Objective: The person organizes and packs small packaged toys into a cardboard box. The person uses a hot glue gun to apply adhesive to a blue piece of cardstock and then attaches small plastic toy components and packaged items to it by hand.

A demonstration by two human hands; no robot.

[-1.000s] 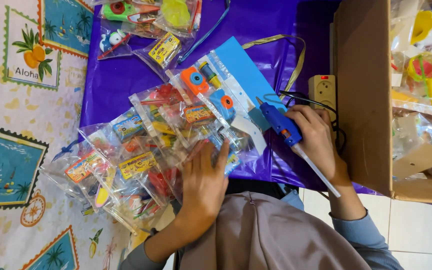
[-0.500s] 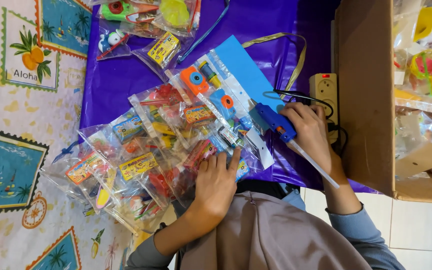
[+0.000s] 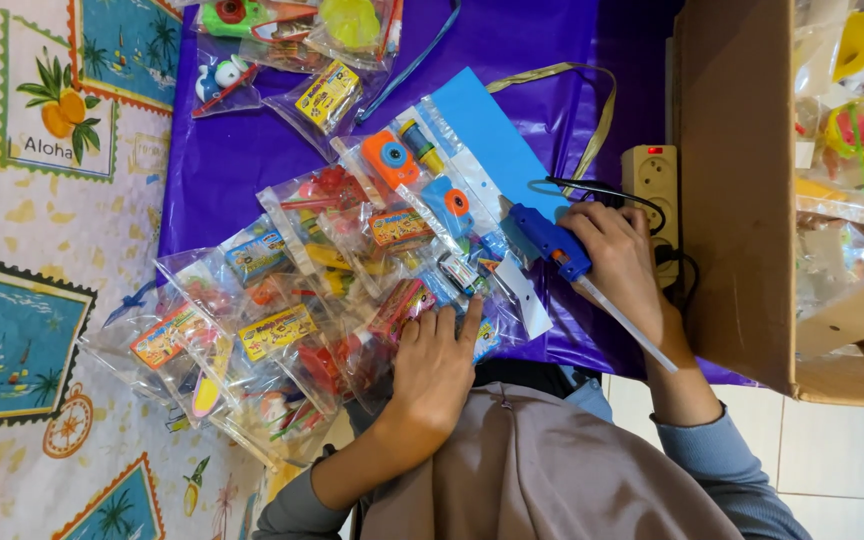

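Two bare hands work over a purple plastic sheet (image 3: 232, 170) strewn with toy packets. The right hand (image 3: 620, 262) grips a blue glue gun (image 3: 544, 238), fingers curled round its handle, a clear glue stick (image 3: 624, 325) jutting from its back. Its nozzle points at a long clear packet of small plastic toys on a blue card backing (image 3: 452, 205). The left hand (image 3: 434, 368) lies flat, fingers together, pressing that packet's near end. This looks like the gluing step; next calls for steady nozzle placement on the seam while the packet stays pinned.
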